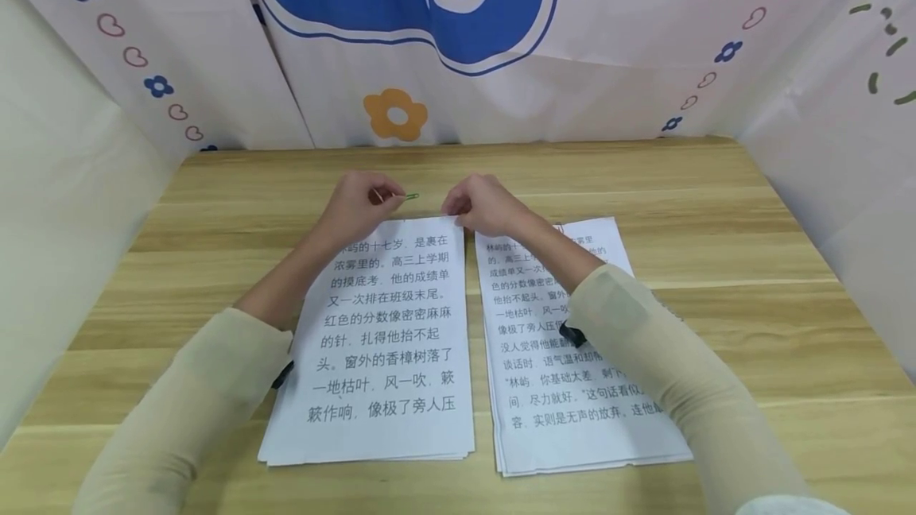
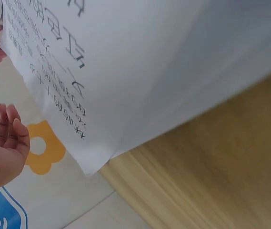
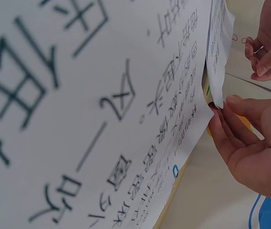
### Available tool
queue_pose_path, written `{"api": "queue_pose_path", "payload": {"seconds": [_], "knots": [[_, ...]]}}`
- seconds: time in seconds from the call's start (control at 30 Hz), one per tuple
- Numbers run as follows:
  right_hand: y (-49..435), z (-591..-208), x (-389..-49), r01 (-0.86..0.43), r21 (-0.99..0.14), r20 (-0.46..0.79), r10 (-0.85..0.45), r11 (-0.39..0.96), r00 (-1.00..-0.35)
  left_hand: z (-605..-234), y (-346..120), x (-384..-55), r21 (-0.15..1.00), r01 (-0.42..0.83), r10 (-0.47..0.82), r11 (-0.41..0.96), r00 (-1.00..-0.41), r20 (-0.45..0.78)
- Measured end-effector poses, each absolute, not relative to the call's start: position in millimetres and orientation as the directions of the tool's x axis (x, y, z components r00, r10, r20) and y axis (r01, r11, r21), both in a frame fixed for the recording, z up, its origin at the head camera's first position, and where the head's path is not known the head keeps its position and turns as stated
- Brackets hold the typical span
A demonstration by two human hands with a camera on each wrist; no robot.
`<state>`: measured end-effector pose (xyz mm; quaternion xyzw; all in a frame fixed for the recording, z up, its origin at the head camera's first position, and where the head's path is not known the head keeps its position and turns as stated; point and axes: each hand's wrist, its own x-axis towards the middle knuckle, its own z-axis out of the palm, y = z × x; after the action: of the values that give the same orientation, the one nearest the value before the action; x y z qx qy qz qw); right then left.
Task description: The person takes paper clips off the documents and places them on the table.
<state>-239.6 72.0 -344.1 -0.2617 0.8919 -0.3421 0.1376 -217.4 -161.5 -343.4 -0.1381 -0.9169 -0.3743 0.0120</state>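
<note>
A small green paper clip [image 1: 412, 196] is pinched between the thumb and fingers of my left hand [image 1: 358, 203], just above the top edge of the left paper stack [image 1: 390, 324]. At that stack's top right corner, my right hand [image 1: 490, 207] pinches the sheets; the right wrist view shows the thumb and fingers on the paper corner [image 3: 216, 93]. The left stack lies printed side up. In the left wrist view the left hand [image 2: 4, 148] has its fingers bent, and the clip cannot be made out there.
To the right lies a second printed paper stack [image 1: 572, 439], partly under the right forearm, with a red clip [image 1: 559, 229] at its top edge. Both rest on a wooden table [image 1: 751, 324]. A white printed cloth [image 1: 608, 94] hangs behind the table.
</note>
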Motion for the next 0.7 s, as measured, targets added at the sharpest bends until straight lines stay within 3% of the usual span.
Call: {"api": "queue_pose_path", "payload": {"seconds": [0.7], "knots": [[112,-336,-231,-0.375,-0.709,-0.025,-0.553,0.597,-0.833,-347,-126,-214,0.687,0.35,0.413,0.637,-0.907,0.078]]}}
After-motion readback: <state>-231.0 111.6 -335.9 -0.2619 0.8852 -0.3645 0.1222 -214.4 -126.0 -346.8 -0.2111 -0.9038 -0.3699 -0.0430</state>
